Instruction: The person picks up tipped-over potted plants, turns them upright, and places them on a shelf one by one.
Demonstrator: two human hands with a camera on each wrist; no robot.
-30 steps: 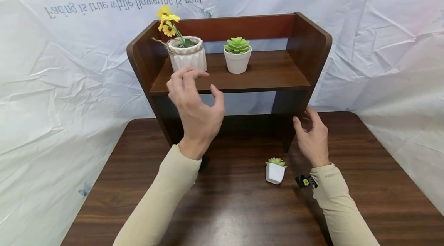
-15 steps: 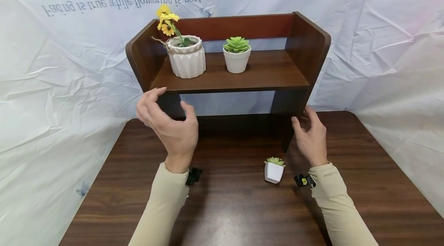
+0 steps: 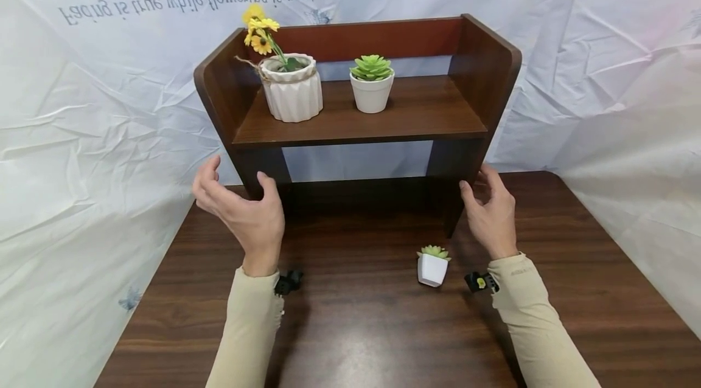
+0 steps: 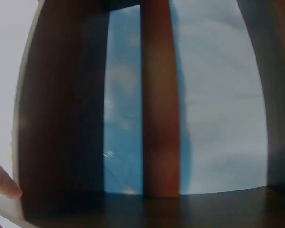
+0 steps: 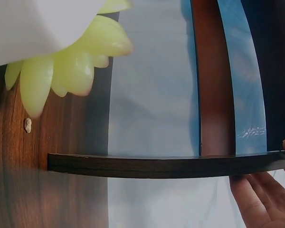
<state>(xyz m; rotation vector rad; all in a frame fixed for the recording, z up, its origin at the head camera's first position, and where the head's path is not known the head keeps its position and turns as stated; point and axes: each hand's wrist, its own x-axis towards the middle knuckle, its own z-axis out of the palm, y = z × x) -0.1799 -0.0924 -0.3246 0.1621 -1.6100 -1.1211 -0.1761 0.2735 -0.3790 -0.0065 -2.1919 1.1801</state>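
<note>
A dark brown wooden desktop shelf [image 3: 361, 129] stands on the table, its side panels flaring outward. My right hand [image 3: 493, 214] holds the right side panel [image 5: 171, 166], thumb on the inner side and fingers on the outer. Around the lower left panel, my left hand [image 3: 243, 211] is spread, thumb before the panel and fingers outside it. A fingertip [image 4: 7, 183] shows right at the panel's edge in the left wrist view. On the upper board sit a white ribbed pot with yellow flowers [image 3: 294, 93] and a small white pot with a green succulent [image 3: 372, 90].
A small white square pot with a pale green succulent [image 3: 432, 269] lies tipped on the wooden table [image 3: 356, 327], in front of the shelf's right leg. A white printed cloth [image 3: 109, 102] hangs behind and at both sides. Each wrist wears a black camera strap.
My left hand has moved down and left, from in front of the ribbed flower pot to the shelf's left panel. The right hand stays on the right panel.
</note>
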